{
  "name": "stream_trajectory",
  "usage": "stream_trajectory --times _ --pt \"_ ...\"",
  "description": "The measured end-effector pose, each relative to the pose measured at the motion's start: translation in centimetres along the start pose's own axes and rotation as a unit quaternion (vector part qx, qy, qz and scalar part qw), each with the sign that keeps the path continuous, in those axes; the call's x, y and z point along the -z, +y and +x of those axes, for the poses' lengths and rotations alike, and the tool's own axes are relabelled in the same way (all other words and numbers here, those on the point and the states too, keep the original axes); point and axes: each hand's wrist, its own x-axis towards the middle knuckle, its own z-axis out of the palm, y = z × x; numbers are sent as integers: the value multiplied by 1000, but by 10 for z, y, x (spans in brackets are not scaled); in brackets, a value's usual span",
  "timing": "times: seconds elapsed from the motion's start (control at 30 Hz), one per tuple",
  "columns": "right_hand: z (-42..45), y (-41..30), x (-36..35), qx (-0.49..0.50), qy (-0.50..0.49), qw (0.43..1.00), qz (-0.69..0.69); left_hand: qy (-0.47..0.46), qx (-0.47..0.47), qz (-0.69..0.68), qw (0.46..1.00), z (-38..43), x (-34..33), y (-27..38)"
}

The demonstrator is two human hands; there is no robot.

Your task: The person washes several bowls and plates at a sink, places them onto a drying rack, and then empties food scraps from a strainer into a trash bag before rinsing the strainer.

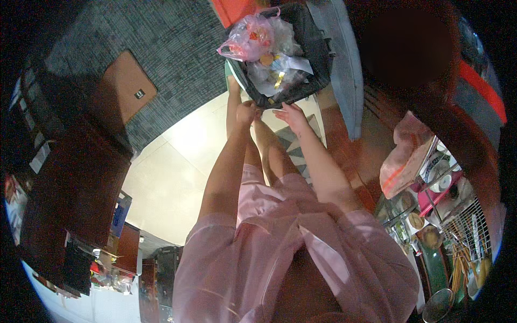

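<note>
Before me is a black plastic-lined bin (323,66), full of rubbish. At its near rim my left hand (245,113) is closed around the edge of the black liner (264,101). My right hand (294,117) is at the same rim, farther right, with fingers partly spread and fingertips against the edge; whether they pinch it is unclear. Inside lie a knotted pink plastic bag (254,36), clear plastic (288,38), a white paper piece (299,63) and a yellow strip (279,80). A green-white lid or slipper edge (236,74) shows beside the bin.
Pale floor tiles (161,173) lie under my legs, with a dark ribbed mat (181,52) beyond. A brown board (129,87) is on the left, near dark cabinets (76,181). A blue-grey cloth (347,72) hangs right of the bin. Dish rack (468,218) with utensils stands right.
</note>
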Motion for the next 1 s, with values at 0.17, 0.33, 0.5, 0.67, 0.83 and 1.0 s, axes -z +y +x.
stream_trajectory --times 0.17,0.33,0.5,0.67,0.83,1.0 --pt "1 -1 24 -40 18 999 -13 -42 40 -17 998 -26 -28 30" --pt "-4 -9 4 -119 -18 991 -63 -48 60 62 995 -14 -24 -7" --pt "11 -1 17 -130 -29 986 -100 -50 98 85 990 -8 -24 -11" --pt "14 -5 25 -137 -34 990 -19 -77 93 -94 988 -33 -37 12" --pt "-12 -32 4 -51 21 997 51 8 -29 -45 999 -53 -48 35" --pt "-12 -58 11 -14 116 972 205 72 -97 218 968 -73 -54 60"
